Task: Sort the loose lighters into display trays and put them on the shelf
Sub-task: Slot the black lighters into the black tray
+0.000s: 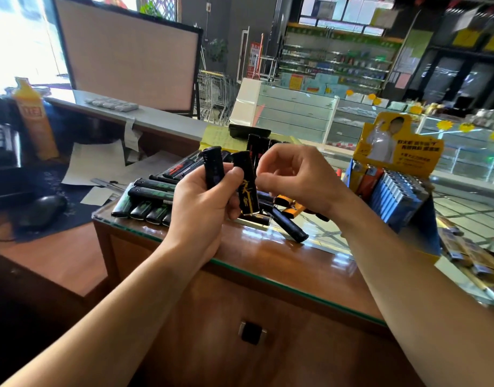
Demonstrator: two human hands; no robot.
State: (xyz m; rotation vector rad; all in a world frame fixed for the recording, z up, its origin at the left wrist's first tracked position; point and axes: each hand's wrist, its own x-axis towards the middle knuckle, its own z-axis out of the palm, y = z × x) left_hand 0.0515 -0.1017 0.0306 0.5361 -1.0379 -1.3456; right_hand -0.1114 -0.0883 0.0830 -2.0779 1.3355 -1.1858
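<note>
Lighters are in two places: a couple stand upright in the left hand (201,196), and the rest lie loose in a heap (167,188) on the glass-topped counter (268,241) just beyond it. The left hand grips a plain black lighter (212,169) and a black lighter with gold lettering (247,188) side by side, long axes near vertical, tops up, thumb pressed across their fronts. The right hand (293,177) is just beside them on the right, fingers curled and the fingertips close to the gold-lettered one; whether they pinch it I cannot tell, and I see nothing else in that hand. So the right hand is the nearer for any pull or turn of that lighter, which would come away up and to the right. The yellow cardboard display tray (394,174) sits further right on the counter, well apart from the heap, with a row of blue lighters (394,196) already packed upright. The lighters look like smooth glossy plastic, slim and flat-sided, probably slippery against each other. The counter is glass over polished wood, hard and reflective, so a dropped lighter would likely skid
</note>
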